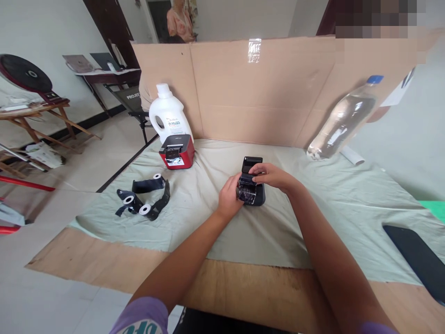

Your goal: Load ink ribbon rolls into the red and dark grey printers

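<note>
A small black label printer point(259, 199) sits on the cloth in front of me with its lid point(252, 164) raised. My left hand point(229, 197) wraps around the printer's left side and steadies it. Inside the open compartment lies a shiny black roll point(247, 179), and its loose glossy strip hangs over the printer's front. The fingers of my right hand point(269, 177) come in from the right and pinch at the roll's right end; the thumb's exact contact is hard to make out.
Black rolls with white cores point(145, 210) lie unwound at left. Behind them stand a red-and-black printer point(186, 155) and a white detergent jug point(170, 111). A water-filled bottle point(342, 123) leans against the cardboard screen point(253, 97). A black phone point(417, 257) lies at right.
</note>
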`<state>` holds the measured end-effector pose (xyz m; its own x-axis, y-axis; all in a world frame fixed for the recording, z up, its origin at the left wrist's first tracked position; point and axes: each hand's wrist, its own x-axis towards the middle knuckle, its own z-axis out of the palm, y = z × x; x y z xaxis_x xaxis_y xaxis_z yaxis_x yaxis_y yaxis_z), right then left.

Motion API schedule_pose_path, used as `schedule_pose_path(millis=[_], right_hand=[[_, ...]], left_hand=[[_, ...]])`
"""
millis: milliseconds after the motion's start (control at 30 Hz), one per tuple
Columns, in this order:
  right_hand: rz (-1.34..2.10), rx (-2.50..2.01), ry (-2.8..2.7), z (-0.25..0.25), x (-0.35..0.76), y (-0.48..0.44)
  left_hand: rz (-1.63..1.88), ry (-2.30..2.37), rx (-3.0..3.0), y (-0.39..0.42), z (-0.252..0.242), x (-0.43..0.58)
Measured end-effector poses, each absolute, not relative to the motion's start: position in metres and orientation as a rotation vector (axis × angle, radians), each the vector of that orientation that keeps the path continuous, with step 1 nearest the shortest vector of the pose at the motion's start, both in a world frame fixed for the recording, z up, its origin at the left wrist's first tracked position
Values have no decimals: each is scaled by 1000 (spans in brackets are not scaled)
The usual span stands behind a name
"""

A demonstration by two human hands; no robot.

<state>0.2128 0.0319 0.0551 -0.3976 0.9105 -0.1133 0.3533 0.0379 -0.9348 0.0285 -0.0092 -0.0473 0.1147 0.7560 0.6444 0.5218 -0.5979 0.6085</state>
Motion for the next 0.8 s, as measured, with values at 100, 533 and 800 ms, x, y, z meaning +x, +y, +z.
schedule_pose_path(millis=[100, 533, 800], right_hand=[[1388, -1239, -1812, 55, 212, 31], [1420, -1242, -1735, 55, 186, 20], [1289, -1285, -1827, 49, 183, 21]], left_hand=[[1476, 1220, 2189, -10, -48, 28], [1687, 1407, 1874, -14, -41, 33], [1713, 1163, 1708, -15, -43, 32]])
